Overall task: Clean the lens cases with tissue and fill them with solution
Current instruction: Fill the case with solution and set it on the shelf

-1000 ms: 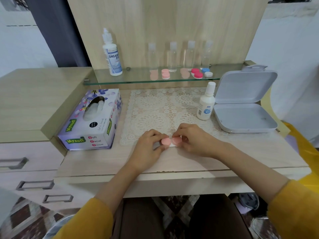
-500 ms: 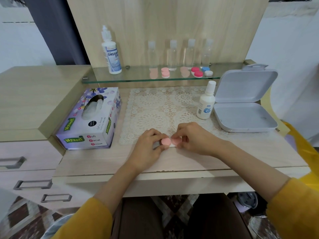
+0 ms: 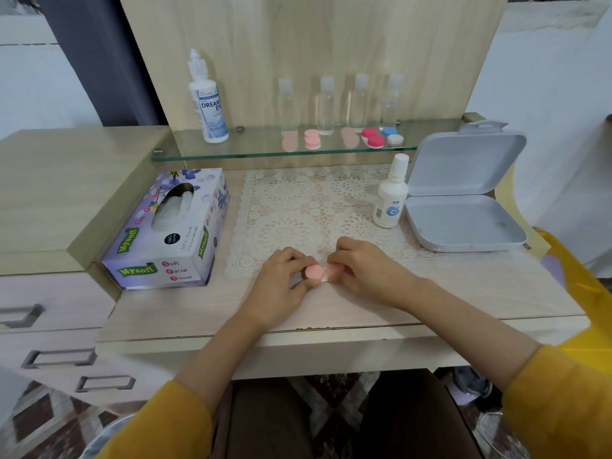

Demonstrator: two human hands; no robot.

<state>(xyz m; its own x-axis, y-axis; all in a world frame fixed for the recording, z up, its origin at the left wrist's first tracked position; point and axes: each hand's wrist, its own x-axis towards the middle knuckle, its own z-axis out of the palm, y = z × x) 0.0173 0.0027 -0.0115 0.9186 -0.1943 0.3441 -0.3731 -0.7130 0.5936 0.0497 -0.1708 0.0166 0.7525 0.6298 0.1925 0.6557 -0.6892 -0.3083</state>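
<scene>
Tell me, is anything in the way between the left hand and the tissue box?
Nothing visible. The left hand grips the pink lens case; only a corner of the lace mat and bare desk lie between it and the tissue box.

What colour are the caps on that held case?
Pink, on the small white plastic lens case; head view.

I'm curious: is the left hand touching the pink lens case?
Touching. The head view shows the left hand pinching the pink lens case, fingers curled against its cap with no gap.
</scene>
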